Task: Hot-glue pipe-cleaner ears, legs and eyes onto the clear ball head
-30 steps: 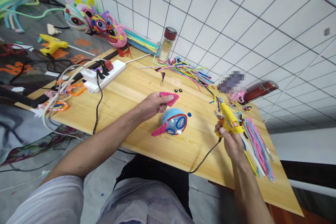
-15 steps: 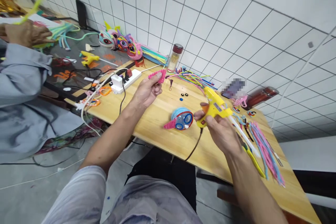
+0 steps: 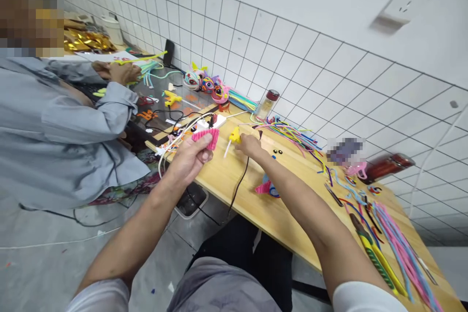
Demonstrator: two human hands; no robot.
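Observation:
Between the thumb and fingers of my left hand [image 3: 192,158] is a pink ribbed piece [image 3: 211,138], held above the table's left part. My right hand [image 3: 249,146] is closed at the yellow glue gun [image 3: 235,135], whose white glue stick [image 3: 227,149] points down and left. Behind my right forearm, partly hidden, lies a round blue craft piece with a pink fin [image 3: 263,188]. Small black eye pieces [image 3: 278,151] rest on the table beyond it.
A person in a grey shirt [image 3: 84,112] works at the left. A power strip [image 3: 218,121], glass bottle [image 3: 268,105], colored pipe cleaners [image 3: 292,132], yellow-green pliers [image 3: 380,258] and a dark red bottle [image 3: 390,166] are on the wooden table [image 3: 219,175]. A black cord hangs over its edge.
My right hand has carried the glue gun leftward across the table, close to my left hand, and the gun has turned. The pink piece stays in my left hand. The view has shifted.

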